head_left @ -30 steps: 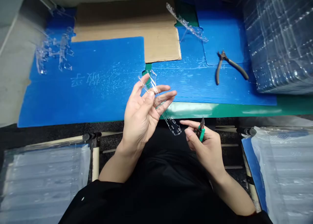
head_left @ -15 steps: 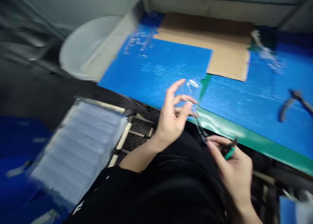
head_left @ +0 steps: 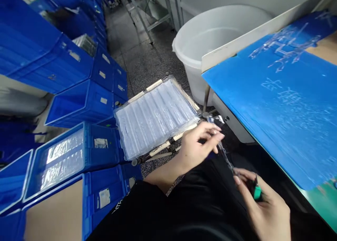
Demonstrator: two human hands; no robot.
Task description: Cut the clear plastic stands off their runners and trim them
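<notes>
A thin clear plastic strip (head_left: 224, 151), notched along its outline and hard to follow against the dark clothing, hangs slantwise in the air just off the edge of the bench, above the person's lap. The left hand (head_left: 200, 146) is closed on its upper part, fingers curled and pinching, with the top end poking out beyond the fingertips. The right hand (head_left: 263, 207) is closed round a green craft knife (head_left: 257, 192), whose dark blade stands up just beside the lower end of the strip, and a fingertip of that hand nearly meets the plastic. That closeness looks like the main risk: with blade and hands this near each other, a slip on the hard, slick plastic could run the edge into a finger. The person's head is aimed away to the left, leaving the work low in view, and cutting without looking would raise that risk. A piece this thin could also crack if levered, or drop to the speckled floor (head_left: 147, 51) below. Beside the hands, a blue corrugated sheet (head_left: 279, 128) covers the bench, with more clear plastic pieces (head_left: 285, 46) lying on it, while a tray of clear plastic sleeves (head_left: 154, 85), a white plastic tub (head_left: 192, 76) and stacked blue crates (head_left: 79, 107) stand off to the left
</notes>
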